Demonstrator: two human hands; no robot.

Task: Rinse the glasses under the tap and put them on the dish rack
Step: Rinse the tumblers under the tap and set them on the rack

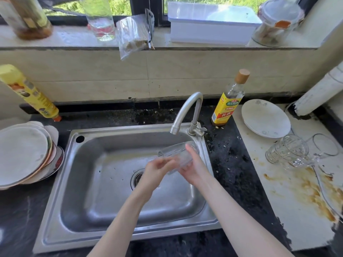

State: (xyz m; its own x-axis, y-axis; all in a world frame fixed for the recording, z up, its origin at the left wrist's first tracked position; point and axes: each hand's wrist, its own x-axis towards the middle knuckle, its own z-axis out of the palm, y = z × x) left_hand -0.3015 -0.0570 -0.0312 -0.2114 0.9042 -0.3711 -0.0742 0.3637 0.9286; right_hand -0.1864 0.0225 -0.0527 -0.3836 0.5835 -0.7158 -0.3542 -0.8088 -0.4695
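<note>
A clear drinking glass (173, 153) lies on its side over the steel sink (61, 182), just below the spout of the curved tap (187, 110). My right hand (193, 167) grips its base end, fingers curled round it. At the open end, my left hand (157, 169) holds the rim with curled fingers. I cannot tell whether water is running. More clear glasses (286, 152) lie tipped on the stained white board (289, 216) to the right of the sink, one of them a tumbler (324, 147) on its side.
A pile of plates (24, 154) stands left of the sink, a white plate (265, 118) at the back right. A yellow-labelled bottle (227, 106) stands behind the tap and a yellow bottle (29, 93) leans at the far left. Jars and a white box (211, 25) crowd the window sill.
</note>
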